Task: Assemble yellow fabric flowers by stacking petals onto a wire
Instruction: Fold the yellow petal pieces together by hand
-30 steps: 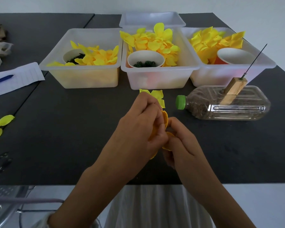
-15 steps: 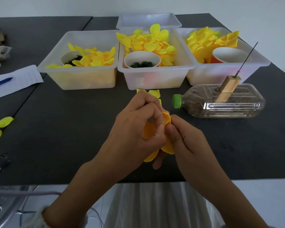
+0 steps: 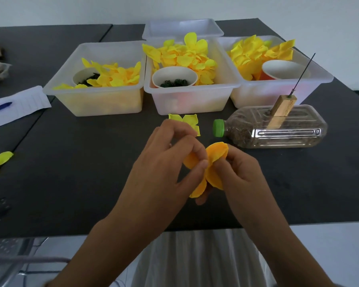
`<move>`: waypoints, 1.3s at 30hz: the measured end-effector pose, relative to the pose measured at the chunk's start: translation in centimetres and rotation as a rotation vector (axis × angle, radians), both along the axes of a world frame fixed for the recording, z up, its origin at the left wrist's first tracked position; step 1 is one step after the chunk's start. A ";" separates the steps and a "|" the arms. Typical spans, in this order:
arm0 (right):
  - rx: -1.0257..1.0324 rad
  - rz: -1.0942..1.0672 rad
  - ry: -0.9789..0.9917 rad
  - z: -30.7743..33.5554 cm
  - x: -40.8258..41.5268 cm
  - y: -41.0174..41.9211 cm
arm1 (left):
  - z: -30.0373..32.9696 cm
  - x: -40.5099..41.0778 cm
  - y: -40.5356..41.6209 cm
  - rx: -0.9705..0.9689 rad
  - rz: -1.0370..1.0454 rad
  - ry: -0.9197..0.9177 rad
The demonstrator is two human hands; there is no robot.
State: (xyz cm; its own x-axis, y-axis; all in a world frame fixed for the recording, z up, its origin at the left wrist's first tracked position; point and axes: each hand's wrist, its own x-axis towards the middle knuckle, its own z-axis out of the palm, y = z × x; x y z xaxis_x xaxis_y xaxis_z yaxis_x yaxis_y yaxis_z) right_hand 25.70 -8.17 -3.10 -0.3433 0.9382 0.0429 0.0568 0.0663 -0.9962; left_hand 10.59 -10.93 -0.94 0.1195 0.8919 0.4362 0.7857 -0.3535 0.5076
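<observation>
I held the soft orange-yellow fabric petal piece (image 3: pixel 214 162) just above the dark surface (image 3: pixel 71 162), in front of the three clear plastic tubs of yellow petals (image 3: pixel 187 56). My left hand (image 3: pixel 164 162) pinched it near the middle, and my right hand (image 3: pixel 236 172) pinched the petal beside it. It looked light, floppy and easy to crease, so I judged the middle was the best place to hold. The thin dark wire (image 3: pixel 304 73) stood well apart in a wooden block (image 3: pixel 280 112). My fingers hid the piece's centre hole
</observation>
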 end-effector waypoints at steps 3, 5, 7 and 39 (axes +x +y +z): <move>0.003 -0.003 0.066 -0.1 -0.5 -0.1 | 0.4 0.4 -0.6 -0.062 0.048 0.016; 0.031 -0.015 0.063 -0.2 -0.8 -0.2 | 0.8 0.6 -0.9 -0.072 0.081 0.065; 0.052 -0.037 0.030 -0.4 -1.0 -0.3 | 1.2 0.7 -1.0 -0.089 0.116 0.135; -0.032 -0.122 -0.628 -2.1 -2.2 -0.5 | -0.2 0.4 0.7 -0.521 0.203 0.156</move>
